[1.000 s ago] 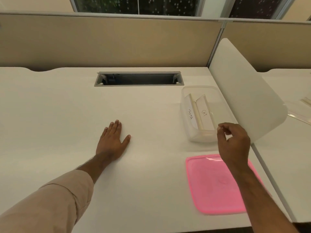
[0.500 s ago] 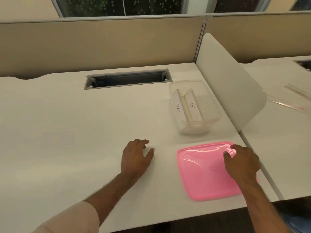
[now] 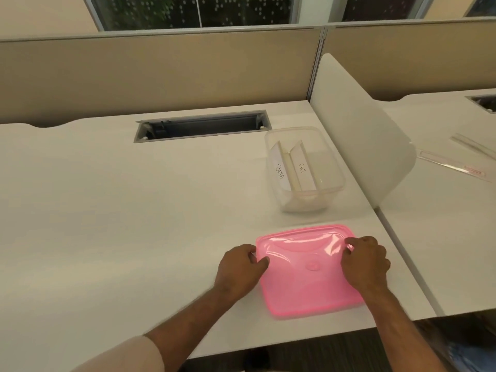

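A pink plastic lid point(image 3: 303, 275) lies flat near the front right of the white desk point(image 3: 134, 210). My left hand point(image 3: 239, 267) grips the lid's left edge, thumb on top. My right hand point(image 3: 366, 260) holds the lid's right far corner with curled fingers. Behind the lid stands a clear plastic container point(image 3: 304, 167) with no lid on it. Inside it lean two white cards, one marked BETA point(image 3: 279, 171) and one marked CAT point(image 3: 302, 167).
A white rounded divider panel point(image 3: 359, 135) rises along the desk's right side, close to the container. A cable slot point(image 3: 201, 126) opens at the back of the desk. Beige partitions point(image 3: 161, 73) close the far edge. A clear ruler point(image 3: 451, 163) lies on the neighbouring desk.
My right hand came down from the container to the lid's right corner. My left hand slid right across the desk and took the lid's left edge.
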Demonstrator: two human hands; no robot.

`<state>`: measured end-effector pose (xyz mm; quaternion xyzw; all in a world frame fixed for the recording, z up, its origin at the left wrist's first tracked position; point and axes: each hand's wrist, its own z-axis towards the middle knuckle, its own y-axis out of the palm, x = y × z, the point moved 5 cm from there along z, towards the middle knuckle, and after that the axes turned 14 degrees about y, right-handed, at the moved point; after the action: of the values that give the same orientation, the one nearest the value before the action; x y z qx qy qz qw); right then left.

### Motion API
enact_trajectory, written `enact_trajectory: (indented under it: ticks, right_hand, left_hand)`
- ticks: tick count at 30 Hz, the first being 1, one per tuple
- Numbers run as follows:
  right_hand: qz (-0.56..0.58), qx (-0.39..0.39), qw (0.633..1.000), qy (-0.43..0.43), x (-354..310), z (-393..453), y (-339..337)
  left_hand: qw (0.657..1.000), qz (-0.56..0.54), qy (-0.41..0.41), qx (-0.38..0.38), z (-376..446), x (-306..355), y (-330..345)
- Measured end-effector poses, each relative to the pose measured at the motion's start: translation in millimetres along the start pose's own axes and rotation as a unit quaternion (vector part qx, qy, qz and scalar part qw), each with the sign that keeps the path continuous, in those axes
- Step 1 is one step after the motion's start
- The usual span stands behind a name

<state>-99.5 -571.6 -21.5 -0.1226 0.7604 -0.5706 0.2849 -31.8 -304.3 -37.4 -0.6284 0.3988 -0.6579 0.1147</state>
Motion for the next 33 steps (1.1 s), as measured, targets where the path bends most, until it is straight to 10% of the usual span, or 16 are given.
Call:
enact_trajectory:
  ticks: [18, 33]
  right_hand:
    - [0.381, -0.137, 0.906, -0.125, -81, -35, -28]
    - [0.143, -0.046, 0.854, -0.499, -179, -134, -35]
  left_hand:
    - [0.931, -0.307, -0.059, 0.189, -18, -28, -126]
    - [0.826, -0.476, -0.118, 0.277, -9, -63, -214]
